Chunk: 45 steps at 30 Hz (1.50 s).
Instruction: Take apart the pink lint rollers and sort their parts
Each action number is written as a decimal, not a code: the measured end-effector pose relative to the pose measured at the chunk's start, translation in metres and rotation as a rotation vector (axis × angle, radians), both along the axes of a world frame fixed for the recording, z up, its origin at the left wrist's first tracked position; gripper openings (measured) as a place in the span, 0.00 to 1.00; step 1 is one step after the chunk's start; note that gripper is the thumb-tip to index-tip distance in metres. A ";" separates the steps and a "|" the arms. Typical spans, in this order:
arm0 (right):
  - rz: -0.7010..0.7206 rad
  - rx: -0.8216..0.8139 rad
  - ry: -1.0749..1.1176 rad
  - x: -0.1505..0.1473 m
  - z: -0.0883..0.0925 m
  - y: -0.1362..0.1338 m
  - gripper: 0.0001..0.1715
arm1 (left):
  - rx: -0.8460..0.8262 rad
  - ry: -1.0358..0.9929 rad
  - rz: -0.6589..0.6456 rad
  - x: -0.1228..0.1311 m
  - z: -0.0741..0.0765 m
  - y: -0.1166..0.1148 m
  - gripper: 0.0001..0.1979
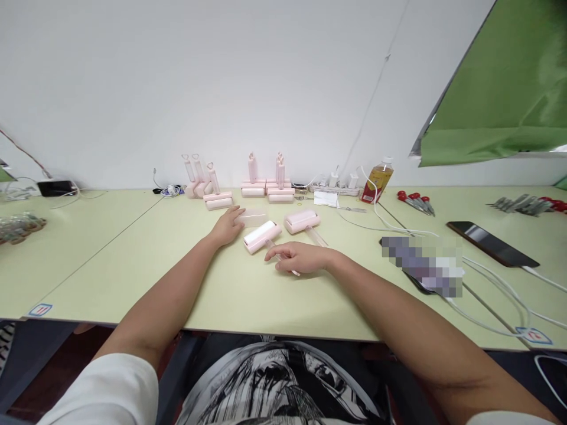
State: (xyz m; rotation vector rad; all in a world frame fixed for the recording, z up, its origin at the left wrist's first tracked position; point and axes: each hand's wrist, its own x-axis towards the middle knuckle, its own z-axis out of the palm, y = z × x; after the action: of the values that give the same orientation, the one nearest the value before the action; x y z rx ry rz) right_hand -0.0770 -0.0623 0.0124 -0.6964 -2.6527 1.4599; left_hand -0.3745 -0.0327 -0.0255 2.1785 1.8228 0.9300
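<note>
My left hand [227, 226] rests on the table, its fingers and thumb closed about the left end of a clear plastic cover [256, 219]. Just right of it lies a pink lint roller [262, 236] with its white sheet face up. Over that roller's clear handle is my right hand [302, 258], thumb and fingers curled about it; part of the grip is hidden. A second pink lint roller [302, 221] lies beyond the right hand, its clear handle pointing toward me.
Several pink lint rollers [219, 201] stand handle-up along the wall. At the back right are a power strip [345, 190], scissors [354, 209] and a drink bottle [377, 182]. Red-handled tools [416, 202], a black phone [492, 244] and white cables [491, 274] lie to the right.
</note>
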 end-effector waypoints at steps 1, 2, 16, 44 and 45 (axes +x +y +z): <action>-0.003 0.025 -0.001 0.000 0.000 -0.001 0.21 | 0.000 0.004 -0.004 0.000 0.000 0.000 0.29; -0.004 0.047 -0.003 -0.001 0.000 -0.002 0.23 | 0.006 0.010 -0.002 0.002 0.000 0.000 0.29; -0.101 0.331 0.113 0.001 0.000 -0.004 0.22 | -0.089 -0.275 -0.126 0.052 0.047 -0.048 0.26; -0.769 -0.321 0.688 -0.014 -0.021 0.021 0.22 | -0.159 -0.485 -0.056 0.075 0.022 -0.040 0.25; -0.751 -0.325 0.697 -0.015 -0.021 0.020 0.23 | -0.160 -0.458 -0.080 0.075 0.022 -0.040 0.25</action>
State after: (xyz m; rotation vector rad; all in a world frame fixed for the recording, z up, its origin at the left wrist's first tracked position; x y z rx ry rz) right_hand -0.0918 -0.0423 -0.0083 -0.8586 -1.4330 1.5055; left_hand -0.2995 -0.0729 -0.0034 1.7486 1.5221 1.1109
